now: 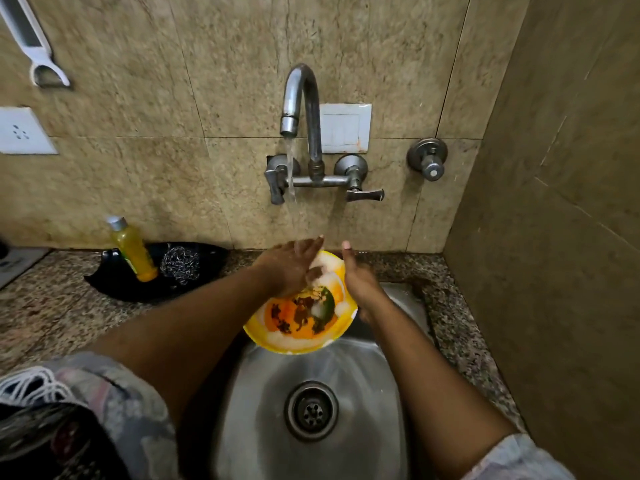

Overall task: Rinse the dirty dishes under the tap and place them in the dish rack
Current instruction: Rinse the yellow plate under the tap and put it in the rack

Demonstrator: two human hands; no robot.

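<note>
Yellow plate: I see the round yellow plastic plate with a painted centre (300,315) tilted over the steel sink (346,368), between my hands, under the running chrome tap (300,98).
Right hand (360,284): nearer the rim, fingers curled round the plate's right edge, holding it.
Left hand (294,266): flat on the plate's far face, rubbing, probably not gripping.
Contents: suds and dark smears on the plate; sink basin holds nothing else.
Rack: out of view.

Dim, warm light; soft glare on the steel sink (349,372); wide-angle bending at edges, upper-left corner slightly blurred.
</note>
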